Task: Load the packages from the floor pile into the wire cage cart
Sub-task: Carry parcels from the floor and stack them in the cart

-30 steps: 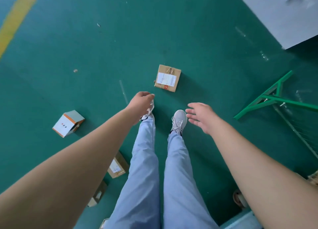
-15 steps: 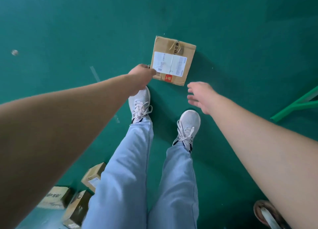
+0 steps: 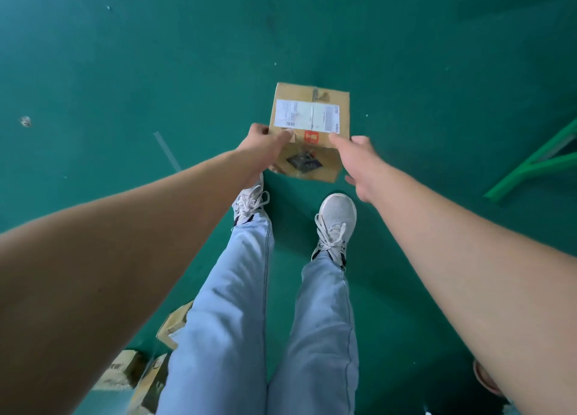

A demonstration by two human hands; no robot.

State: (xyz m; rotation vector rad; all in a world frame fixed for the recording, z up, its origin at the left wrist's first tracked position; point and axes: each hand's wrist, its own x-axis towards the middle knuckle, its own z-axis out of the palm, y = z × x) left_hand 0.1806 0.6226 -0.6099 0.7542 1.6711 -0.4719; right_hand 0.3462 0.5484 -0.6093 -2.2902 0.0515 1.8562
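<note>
Both hands on a cardboard box, straight down from the head cam

Head view: the left hand (image 3: 265, 147) is gripping the near left corner of the cardboard box (image 3: 310, 127), thumb lying over the top edge, and the right hand (image 3: 356, 161) is pressing against its right side with the thumb on top, so the box is sitting clamped between them over the green floor (image 3: 156, 71). Just below the hands, two white sneakers (image 3: 335, 224) are standing. Far below the left arm, more boxes (image 3: 125, 369) are lying. Right of the right hand, a green bar (image 3: 537, 165) is showing.
</note>
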